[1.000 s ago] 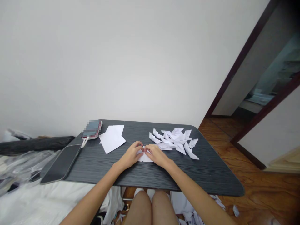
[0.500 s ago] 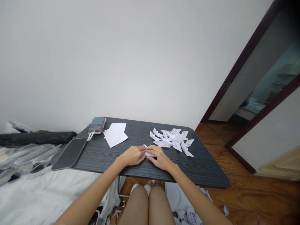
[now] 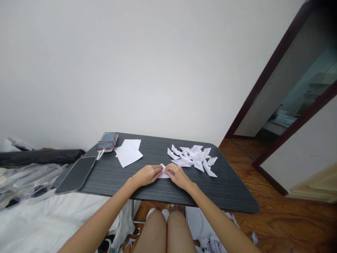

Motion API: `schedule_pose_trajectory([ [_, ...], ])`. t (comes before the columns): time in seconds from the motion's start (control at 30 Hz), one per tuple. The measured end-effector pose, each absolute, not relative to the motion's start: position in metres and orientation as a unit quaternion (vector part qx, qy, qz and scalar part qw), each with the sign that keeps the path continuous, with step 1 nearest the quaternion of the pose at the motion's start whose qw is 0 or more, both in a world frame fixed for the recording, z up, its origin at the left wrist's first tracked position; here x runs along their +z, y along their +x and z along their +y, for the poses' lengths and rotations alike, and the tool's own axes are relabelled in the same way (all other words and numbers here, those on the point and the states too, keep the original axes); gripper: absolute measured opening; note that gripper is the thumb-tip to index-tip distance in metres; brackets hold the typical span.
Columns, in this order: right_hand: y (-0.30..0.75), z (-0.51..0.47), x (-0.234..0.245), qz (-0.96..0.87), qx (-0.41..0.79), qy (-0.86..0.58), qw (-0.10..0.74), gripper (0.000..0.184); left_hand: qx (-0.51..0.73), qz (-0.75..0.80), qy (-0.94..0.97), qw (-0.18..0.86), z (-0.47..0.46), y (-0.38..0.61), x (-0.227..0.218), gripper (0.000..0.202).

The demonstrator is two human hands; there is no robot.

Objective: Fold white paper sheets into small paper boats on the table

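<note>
A small folded piece of white paper (image 3: 164, 173) lies on the dark table near its front edge. My left hand (image 3: 149, 174) is closed on its left side, fingers bent and pressed onto it. From the right, my right hand (image 3: 178, 175) pinches the same paper with thumb and fingertips. Much of the paper is covered by my fingers. Behind my right hand lies a loose pile of folded white paper pieces (image 3: 195, 157) with pointed ends. Flat white paper sheets (image 3: 129, 152) overlap to the left, beyond my left hand.
A dark tablet-like slab (image 3: 77, 174) lies at the left edge of the table (image 3: 229, 186). Behind it is a blurred-out pouch-like item (image 3: 107, 141) with a white strap. A white wall (image 3: 158, 70) stands behind; more folded papers (image 3: 213, 243) sit below the table.
My fingers have shifted on the paper; more of its white surface shows between my hands. The pile and the flat sheets stay in place.
</note>
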State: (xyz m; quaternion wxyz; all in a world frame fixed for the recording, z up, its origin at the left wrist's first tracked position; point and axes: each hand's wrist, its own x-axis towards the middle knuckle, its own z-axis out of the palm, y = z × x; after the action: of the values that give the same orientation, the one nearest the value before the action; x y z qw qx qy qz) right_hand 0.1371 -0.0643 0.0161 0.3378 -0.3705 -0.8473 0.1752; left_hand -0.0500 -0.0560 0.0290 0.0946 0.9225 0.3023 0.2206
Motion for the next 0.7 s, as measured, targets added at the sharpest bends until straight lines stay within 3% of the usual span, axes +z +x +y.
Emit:
schedule_pose_trajectory([
  [0.27, 0.140, -0.050, 0.009, -0.809, 0.215, -0.431, 0.337, 0.002, 0.229, 0.349, 0.899, 0.129, -0.049, -0.061, 0.021, 0.024],
  [0.47, 0.141, -0.050, 0.012, -0.827, 0.190, -0.430, 0.308, 0.009, 0.224, 0.399, 0.884, 0.095, -0.050, -0.053, 0.015, 0.023],
  [0.7, 0.133, -0.071, 0.016, -0.863, -0.012, -0.454, 0.223, 0.024, 0.168, 0.537, 0.826, -0.031, -0.061, -0.036, 0.015, 0.018],
])
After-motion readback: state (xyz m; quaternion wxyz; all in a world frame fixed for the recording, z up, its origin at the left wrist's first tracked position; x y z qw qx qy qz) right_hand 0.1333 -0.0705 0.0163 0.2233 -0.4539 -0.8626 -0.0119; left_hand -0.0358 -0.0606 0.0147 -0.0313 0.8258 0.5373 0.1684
